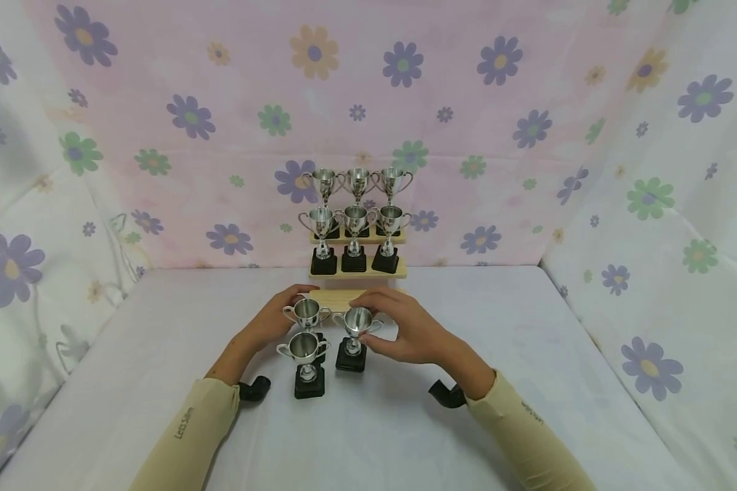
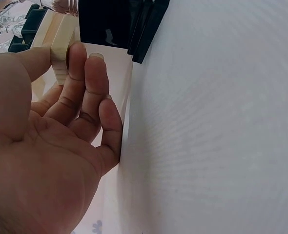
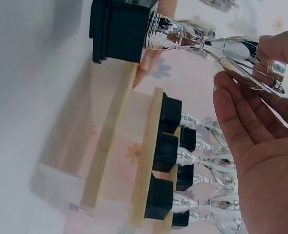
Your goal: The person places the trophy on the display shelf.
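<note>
My right hand (image 1: 405, 331) grips a small silver trophy (image 1: 352, 348) by its cup, thumb on one side and fingers on the other. In the right wrist view, the held trophy's black base (image 3: 122, 31) is near the lowest wooden shelf (image 3: 105, 146). My left hand (image 1: 274, 315) holds the left end of that shelf; the left wrist view has thumb and fingers about the wooden board (image 2: 61, 46). Beside the left hand stand two more silver trophies, a front one (image 1: 309, 378) and another (image 1: 307, 312) partly hidden behind it.
A tiered wooden stand (image 1: 399, 267) rises behind the hands. Three trophies stand on its middle shelf, including one at the right (image 1: 389, 239), and three on the top shelf, including one at the left (image 1: 324, 183). White cloth (image 1: 497, 320) covers the table; flowered fabric (image 1: 233, 82) hangs behind.
</note>
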